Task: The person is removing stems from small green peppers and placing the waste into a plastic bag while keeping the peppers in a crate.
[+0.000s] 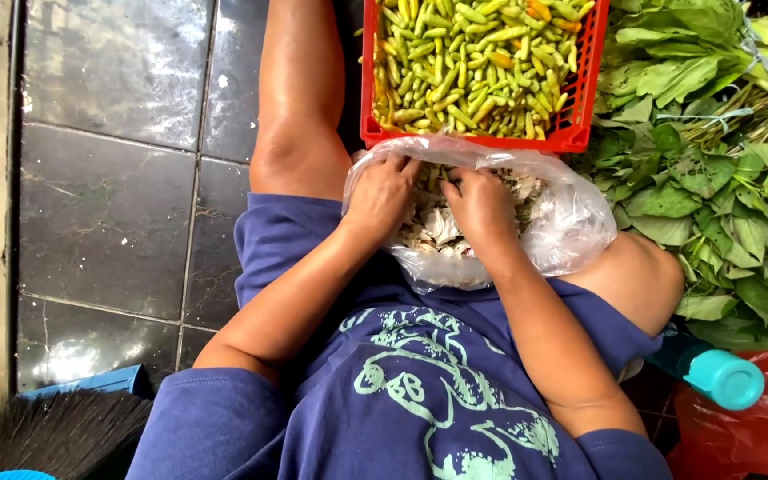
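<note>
Both forearms reach forward over the lap, the left hand (382,197) and right hand (482,209) curled inside a clear plastic bag (571,222), fingers pinching small green chilies (433,178) there. Beyond it sits a red crate (571,133) of chilies, with leafy greens (722,196) and a teal bottle cap (724,379) on the right.

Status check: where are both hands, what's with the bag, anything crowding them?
Left hand and right hand both inside clear plastic bag on lap, fingers curled among pale scraps. Red crate of green chilies butts the bag's far edge. Leafy greens alongside.
</note>
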